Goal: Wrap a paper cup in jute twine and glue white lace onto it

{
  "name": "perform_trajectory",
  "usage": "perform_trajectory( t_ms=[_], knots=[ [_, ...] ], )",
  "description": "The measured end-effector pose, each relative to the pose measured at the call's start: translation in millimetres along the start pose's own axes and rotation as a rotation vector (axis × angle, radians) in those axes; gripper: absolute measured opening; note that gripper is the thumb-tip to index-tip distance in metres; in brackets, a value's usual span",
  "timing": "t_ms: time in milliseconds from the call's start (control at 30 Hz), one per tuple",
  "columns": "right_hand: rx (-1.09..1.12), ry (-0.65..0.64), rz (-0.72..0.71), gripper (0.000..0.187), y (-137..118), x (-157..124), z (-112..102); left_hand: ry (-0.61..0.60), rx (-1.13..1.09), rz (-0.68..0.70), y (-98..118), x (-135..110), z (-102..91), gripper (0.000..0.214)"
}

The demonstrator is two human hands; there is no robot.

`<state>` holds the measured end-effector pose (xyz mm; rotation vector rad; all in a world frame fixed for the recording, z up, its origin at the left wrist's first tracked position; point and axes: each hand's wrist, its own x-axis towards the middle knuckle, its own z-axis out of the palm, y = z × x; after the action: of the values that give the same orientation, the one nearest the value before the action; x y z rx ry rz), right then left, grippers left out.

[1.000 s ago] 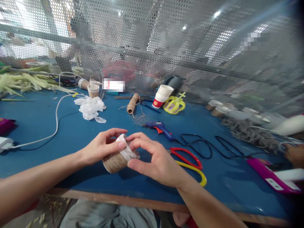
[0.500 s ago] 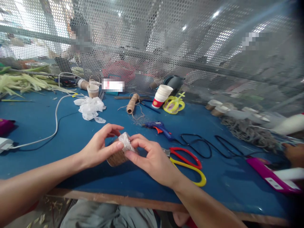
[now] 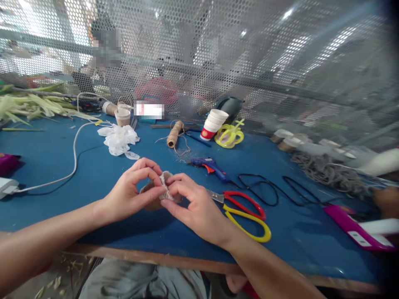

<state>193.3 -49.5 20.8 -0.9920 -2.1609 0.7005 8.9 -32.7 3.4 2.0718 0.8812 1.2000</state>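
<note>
Between my two hands, above the table's near edge, is a small brown cup (image 3: 151,203) that looks wrapped in twine, its body partly hidden by my fingers. A strip of white lace (image 3: 164,182) lies across it near the rim. My left hand (image 3: 136,185) is closed, thumb and fingertips pinching the lace on its left side. From the right, my right hand (image 3: 195,203) is closed too, its thumb and index finger pressing the lace against the cup. Scissors (image 3: 246,211) with one red and one yellow handle lie beside my right hand.
A blue glue gun (image 3: 212,167) with a black cord lies past my hands. Farther back are a twine spool (image 3: 175,133), stacked paper cups (image 3: 213,124), a yellow crown-shaped piece (image 3: 229,136) and a white lace heap (image 3: 119,139). Purple power strip (image 3: 352,228) at right, with another person's hand (image 3: 386,202).
The cup has tipped between my hands, so less of its brown side shows. My left fingers have closed down onto the lace, and the lace strip now looks narrower and bunched.
</note>
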Motion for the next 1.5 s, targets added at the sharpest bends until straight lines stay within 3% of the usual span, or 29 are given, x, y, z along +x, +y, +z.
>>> perform_trajectory(
  t_ms=[167,333,400,500,633,767,933,1033,1167,1400,1500],
  knots=[
    [0.009,-0.015,0.008,0.010,-0.2,0.3,-0.6,0.009,-0.156,-0.170,-4.7,2.2,1.5,0.020],
    [0.069,-0.043,0.036,0.013,-3.6,1.2,-4.0,-0.288,-0.371,-0.449,-6.2,6.4,-1.7,0.046],
    [0.098,-0.044,0.038,0.012,-4.3,1.4,-5.3,-0.349,-0.424,-0.507,-5.5,7.4,-2.0,0.050],
    [0.124,-0.030,0.025,0.011,-3.8,1.8,-8.0,-0.271,-0.517,-0.561,-5.4,7.7,0.9,0.049],
    [0.085,0.097,-0.005,0.023,-1.8,1.8,-10.9,-0.141,-0.684,-0.651,-7.6,7.0,7.4,0.047],
    [0.031,0.167,0.035,0.015,-1.1,2.1,-6.2,-0.062,-0.592,-0.629,-6.8,5.4,11.6,0.048],
    [0.022,0.138,0.074,0.009,1.9,4.5,3.5,-0.071,-0.359,-0.539,-3.4,2.5,12.8,0.051],
    [0.011,0.123,0.104,0.011,3.6,4.9,3.8,-0.078,-0.335,-0.475,-3.3,0.9,13.6,0.054],
    [0.045,0.094,0.127,0.011,2.8,4.1,0.8,-0.101,-0.337,-0.506,-1.4,0.1,15.1,0.066],
    [0.121,0.056,0.157,0.011,1.3,5.3,-4.8,-0.079,-0.255,-0.453,1.3,0.8,10.6,0.058],
    [0.126,0.131,0.132,0.013,2.7,5.5,-9.4,-0.091,-0.183,-0.445,0.0,1.5,8.8,0.056]
  ],
)
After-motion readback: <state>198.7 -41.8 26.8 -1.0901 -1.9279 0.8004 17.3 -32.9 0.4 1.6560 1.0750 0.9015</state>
